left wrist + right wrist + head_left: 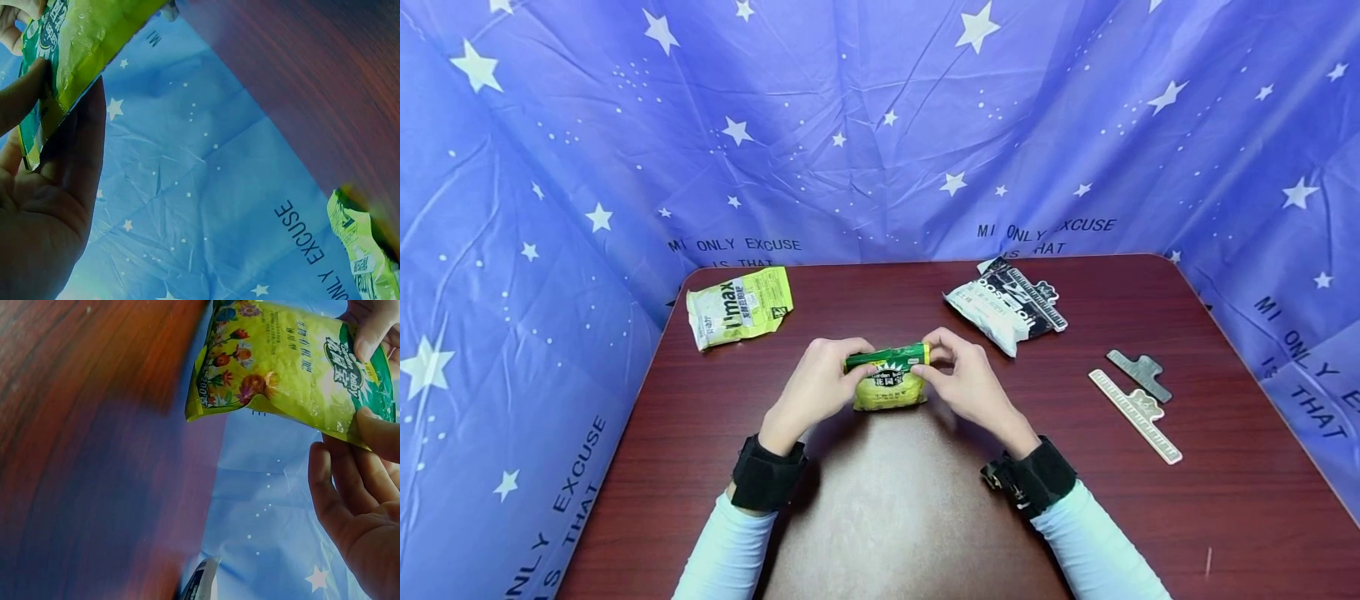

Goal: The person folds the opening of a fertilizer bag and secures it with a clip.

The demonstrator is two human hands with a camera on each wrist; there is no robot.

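A yellow and green plastic packet with flower pictures, seen closely in the right wrist view, is between both hands at the middle of the table. Its green top edge looks folded over in the head view. My left hand pinches the top left corner, thumb in front and fingers behind. On the top right corner, my right hand pinches in the same way. The left wrist view shows the left thumb pressed on the green band. What the packet contains is hidden.
A lime and white packet lies at the back left. At the back right lies a black and white packet with a ruler-edged clip on it. A dark clip and a pale clip rest at the right. Star-patterned curtains surround the table.
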